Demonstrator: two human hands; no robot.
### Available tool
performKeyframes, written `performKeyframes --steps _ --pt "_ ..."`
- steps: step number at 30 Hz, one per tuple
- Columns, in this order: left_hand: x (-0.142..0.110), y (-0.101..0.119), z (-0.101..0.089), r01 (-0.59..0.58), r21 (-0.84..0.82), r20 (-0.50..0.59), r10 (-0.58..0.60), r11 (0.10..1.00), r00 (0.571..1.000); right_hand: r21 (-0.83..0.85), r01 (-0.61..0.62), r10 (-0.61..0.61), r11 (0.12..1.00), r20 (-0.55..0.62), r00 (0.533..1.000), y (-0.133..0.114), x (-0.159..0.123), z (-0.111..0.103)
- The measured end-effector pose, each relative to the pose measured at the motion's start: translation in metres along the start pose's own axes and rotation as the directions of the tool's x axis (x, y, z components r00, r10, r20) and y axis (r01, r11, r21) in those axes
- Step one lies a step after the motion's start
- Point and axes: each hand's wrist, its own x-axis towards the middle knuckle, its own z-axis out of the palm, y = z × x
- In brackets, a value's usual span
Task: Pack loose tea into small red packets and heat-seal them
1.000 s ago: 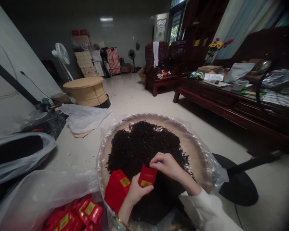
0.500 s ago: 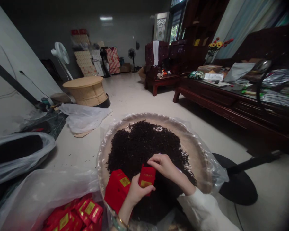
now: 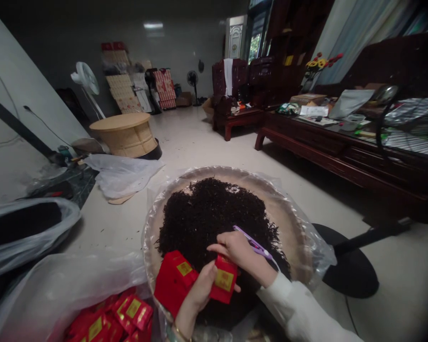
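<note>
My left hand is closed around a small red packet with a gold label, held upright above the tray. At the packet's top edge is my right hand, its fingers bent and one pointing left. A slim purple tool with a pale edge lies along that hand, seemingly held in it; its exact kind is unclear. Below both hands, dark dried leaves, like loose tea, are heaped in a round plastic-lined tray. More red packets with a gold label rest at the tray's left edge, beside my left wrist.
A clear plastic bag of red packets lies at lower left. Further left is a lined bag of dark leaves. A black fan base stands right of the tray. Beyond are a round wooden stand and a dark wooden table.
The packet has turned and shifted slightly right, showing more of its gold label. My right hand has rolled over the packet's top, and the purple tool now shows.
</note>
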Motion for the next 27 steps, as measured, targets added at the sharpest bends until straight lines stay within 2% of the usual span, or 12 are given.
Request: performKeyframes --steps 4,6,8,11,13,15,17,23,27 --pt "0.003 0.003 0.007 0.081 -0.061 -0.071 -0.085 0.995 0.994 0.003 -0.022 0.021 1.000 0.066 0.998 -0.007 0.000 0.006" --pt "0.006 0.003 0.011 0.092 -0.037 -0.110 -0.096 0.995 0.989 0.035 -0.067 0.064 0.997 0.095 0.993 -0.007 0.001 0.007" --pt "0.006 0.003 0.012 0.077 -0.017 -0.149 -0.079 0.997 0.986 0.095 -0.140 0.134 0.986 0.073 0.988 0.000 0.000 0.006" --pt "0.005 0.003 0.008 0.048 -0.037 -0.202 -0.054 0.998 0.978 0.100 -0.243 0.251 0.965 -0.073 0.965 0.028 -0.011 0.001" --pt "0.003 0.003 0.003 0.029 -0.077 -0.231 -0.046 0.997 0.972 -0.030 -0.325 0.318 0.945 -0.145 0.937 0.051 -0.025 0.001" --pt "0.002 0.003 -0.001 0.005 -0.111 -0.244 -0.032 0.994 0.969 -0.128 -0.373 0.366 0.919 -0.075 0.927 0.071 -0.039 0.005" --pt "0.001 0.004 -0.003 -0.015 -0.136 -0.240 -0.018 0.991 0.971 -0.138 -0.374 0.377 0.917 -0.005 0.926 0.083 -0.050 0.012" --pt "-0.002 0.009 0.001 -0.006 -0.079 -0.194 -0.009 0.997 0.981 0.088 -0.402 0.400 0.911 0.048 0.915 0.093 -0.049 0.024" --pt "-0.005 0.011 0.000 -0.023 -0.030 -0.203 0.016 0.999 0.979 0.292 -0.385 0.396 0.876 0.021 0.918 0.094 -0.046 0.012"
